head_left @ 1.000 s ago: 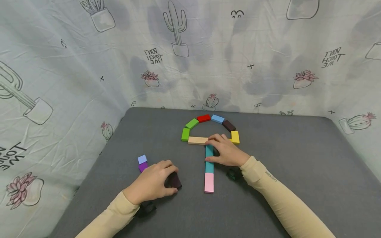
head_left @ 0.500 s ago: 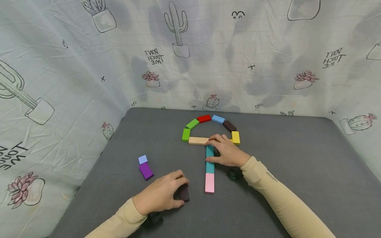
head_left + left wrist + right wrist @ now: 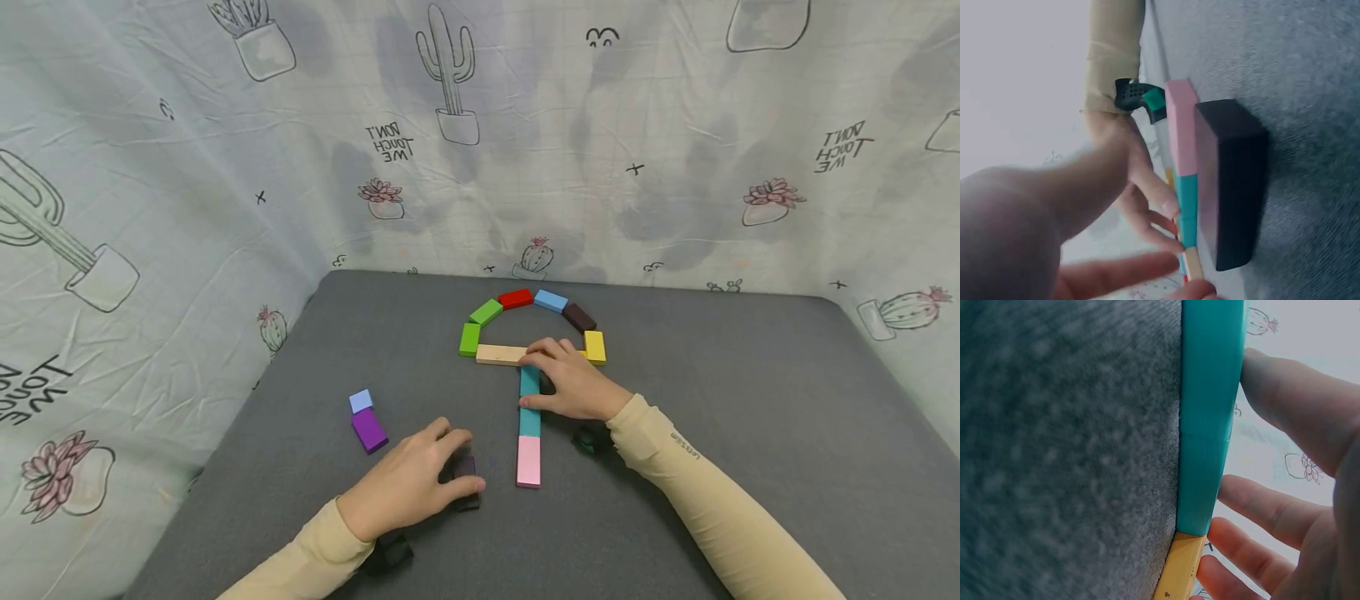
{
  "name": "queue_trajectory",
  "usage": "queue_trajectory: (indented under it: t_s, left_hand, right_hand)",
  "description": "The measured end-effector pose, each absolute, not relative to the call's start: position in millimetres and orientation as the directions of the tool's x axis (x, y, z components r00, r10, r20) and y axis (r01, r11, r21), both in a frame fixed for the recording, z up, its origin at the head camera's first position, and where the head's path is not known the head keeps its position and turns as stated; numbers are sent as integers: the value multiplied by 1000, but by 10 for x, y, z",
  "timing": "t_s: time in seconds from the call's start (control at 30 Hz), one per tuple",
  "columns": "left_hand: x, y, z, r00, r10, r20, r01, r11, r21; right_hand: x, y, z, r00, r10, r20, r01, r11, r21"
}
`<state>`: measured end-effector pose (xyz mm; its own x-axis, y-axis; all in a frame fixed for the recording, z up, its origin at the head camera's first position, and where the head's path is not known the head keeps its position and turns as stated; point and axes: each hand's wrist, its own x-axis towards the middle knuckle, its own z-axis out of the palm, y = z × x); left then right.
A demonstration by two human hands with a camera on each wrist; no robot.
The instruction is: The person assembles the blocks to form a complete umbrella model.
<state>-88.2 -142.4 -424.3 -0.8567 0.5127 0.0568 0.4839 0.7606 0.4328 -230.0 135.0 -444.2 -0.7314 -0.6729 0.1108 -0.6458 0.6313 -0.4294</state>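
My left hand (image 3: 412, 479) hovers with fingers and thumb spread over a dark brown block (image 3: 467, 483), which lies on the grey table. In the left wrist view a gap shows between the fingers and the dark block (image 3: 1235, 187). Fingertips of my right hand (image 3: 573, 383) rest on two teal blocks (image 3: 529, 421) set end to end, and near the natural wood block (image 3: 499, 355). A pink block (image 3: 528, 462) continues the teal line towards me. In the right wrist view the thumb (image 3: 1297, 400) touches the top of a teal block (image 3: 1210, 375).
Beyond the right hand, green (image 3: 486, 312), red (image 3: 516, 298), blue (image 3: 551, 301), dark brown (image 3: 579, 317) and yellow (image 3: 594, 347) blocks form an arch. A purple block (image 3: 369, 429) and a light blue one (image 3: 361, 401) lie at the left. A printed cloth (image 3: 480, 192) hangs behind the table.
My left hand carried the dark block right and towards me, uncovering the purple block, then loosened its fingers from it. The right hand stays in place.
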Motion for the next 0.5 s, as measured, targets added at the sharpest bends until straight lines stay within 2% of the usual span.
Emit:
queue_trajectory:
  t_s: [0.17, 0.5]
  left_hand:
    - [-885, -1388, -4263, -896, 442, 30, 407, 794, 450]
    - [-904, -1374, -4306, -861, 509, -10, 433, 742, 512]
  right_hand:
    - [-2296, 1349, -4440, -734, -671, 104, -642, 635, -430]
    - [-2289, 1351, -4430, -730, -673, 117, -647, 627, -435]
